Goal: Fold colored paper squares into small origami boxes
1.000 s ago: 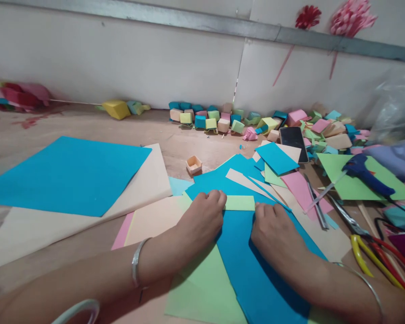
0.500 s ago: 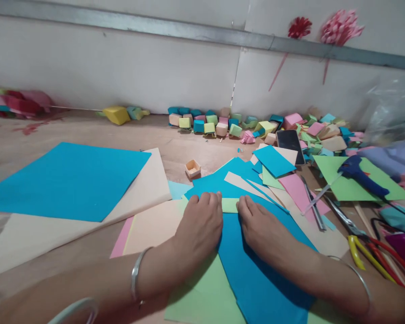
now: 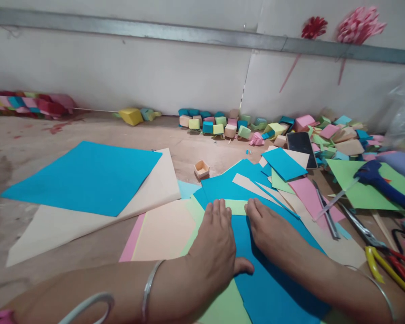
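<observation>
A light green paper strip lies across a blue paper sheet, between my hands. My left hand is flat, fingers straight over the strip's left end and thumb stretched out above the blue sheet. At the right end of the strip, my right hand has its fingers bent together on the paper, hiding that end. More green paper shows under the blue sheet. Beyond the hands lie blue paper pieces and a thin beige strip. A small beige folded paper box stands behind them.
To the left lies a large blue sheet over beige paper. On the right are a cutter knife, pliers, a blue glue gun and a phone. Small paper boxes line the wall.
My left hand has flattened out, its thumb now extended to the right. My right hand stays at the strip's right end. The whole view has shifted slightly, moving the scene rightward.
</observation>
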Available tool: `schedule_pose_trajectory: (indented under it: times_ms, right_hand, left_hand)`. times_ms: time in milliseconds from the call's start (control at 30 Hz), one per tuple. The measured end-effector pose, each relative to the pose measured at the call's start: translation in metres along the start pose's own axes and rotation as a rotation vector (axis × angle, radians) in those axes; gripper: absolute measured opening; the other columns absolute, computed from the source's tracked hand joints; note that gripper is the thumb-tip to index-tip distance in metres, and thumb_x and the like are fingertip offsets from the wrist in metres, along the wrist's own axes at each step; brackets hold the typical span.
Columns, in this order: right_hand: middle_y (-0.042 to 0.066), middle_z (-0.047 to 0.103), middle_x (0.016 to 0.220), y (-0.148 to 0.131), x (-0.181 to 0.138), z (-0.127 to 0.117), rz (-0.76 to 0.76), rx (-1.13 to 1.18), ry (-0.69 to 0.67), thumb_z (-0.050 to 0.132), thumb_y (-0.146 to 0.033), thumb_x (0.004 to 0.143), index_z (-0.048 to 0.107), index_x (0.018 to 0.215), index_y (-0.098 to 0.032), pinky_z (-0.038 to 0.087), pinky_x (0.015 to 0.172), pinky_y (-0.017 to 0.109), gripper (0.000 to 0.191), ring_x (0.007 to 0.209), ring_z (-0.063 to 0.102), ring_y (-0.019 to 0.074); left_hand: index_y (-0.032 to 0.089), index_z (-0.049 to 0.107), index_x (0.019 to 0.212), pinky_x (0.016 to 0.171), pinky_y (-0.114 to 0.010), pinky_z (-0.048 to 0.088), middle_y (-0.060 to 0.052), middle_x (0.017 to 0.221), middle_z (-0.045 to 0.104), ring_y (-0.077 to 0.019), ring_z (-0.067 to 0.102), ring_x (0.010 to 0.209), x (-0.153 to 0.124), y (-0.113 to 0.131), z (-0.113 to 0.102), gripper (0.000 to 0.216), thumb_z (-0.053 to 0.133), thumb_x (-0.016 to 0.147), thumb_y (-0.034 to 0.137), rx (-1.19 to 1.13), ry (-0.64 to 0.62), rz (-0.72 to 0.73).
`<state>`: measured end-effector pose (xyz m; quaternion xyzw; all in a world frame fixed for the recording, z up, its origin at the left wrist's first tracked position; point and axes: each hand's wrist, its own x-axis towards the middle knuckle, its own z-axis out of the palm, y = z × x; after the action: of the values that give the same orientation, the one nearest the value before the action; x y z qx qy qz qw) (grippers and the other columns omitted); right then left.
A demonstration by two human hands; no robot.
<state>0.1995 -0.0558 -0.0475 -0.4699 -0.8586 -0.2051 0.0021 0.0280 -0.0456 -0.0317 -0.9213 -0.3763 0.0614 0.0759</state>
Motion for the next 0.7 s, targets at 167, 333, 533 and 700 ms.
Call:
schedule_pose_trajectory:
  times_ms: [167,333,533,700]
  right_hand:
    - [0.026,0.059,0.119,0.003,0.002,-0.002,0.023,0.042,0.007,0.045,0.004,0.074,0.059,0.117,0.002,0.052,0.090,0.042,0.045,0.111,0.056,0.0351]
    - [0.026,0.058,0.120,0.000,0.000,0.000,0.051,0.042,0.012,0.045,0.004,0.075,0.057,0.119,0.002,0.050,0.092,0.042,0.046,0.113,0.055,0.0339]
    - [0.024,0.059,0.111,-0.001,0.003,0.000,-0.053,-0.089,-0.018,0.045,-0.001,0.077,0.059,0.112,0.000,0.046,0.087,0.048,0.038,0.104,0.054,0.0344]
    - [0.014,0.060,0.091,0.009,0.012,-0.006,-0.017,-0.045,-0.116,0.049,-0.005,0.080,0.064,0.097,-0.011,0.042,0.067,0.038,0.023,0.081,0.053,0.0253]
  left_hand:
    - [-0.011,0.059,0.120,0.102,-0.060,0.032,-0.038,0.125,0.052,-0.0510,0.046,0.122,-0.014,0.001,-0.004,0.106,0.048,0.069,0.081,0.184,0.071,-0.092]
    - [0.002,0.072,0.100,0.099,-0.056,0.037,-0.026,0.109,0.067,-0.0419,0.058,0.110,-0.013,-0.009,-0.024,0.075,0.044,0.083,0.069,0.096,0.144,-0.007]
    - [-0.003,0.036,0.142,0.110,-0.054,0.026,-0.029,0.148,0.030,-0.0403,0.027,0.139,0.011,-0.023,-0.003,0.102,0.027,0.080,0.078,-0.096,0.116,0.154]
    - [-0.001,0.024,0.146,0.113,-0.057,0.020,-0.028,0.152,0.012,-0.0403,0.011,0.143,0.018,-0.022,-0.003,0.106,0.032,0.078,0.080,-0.130,-0.127,0.092]
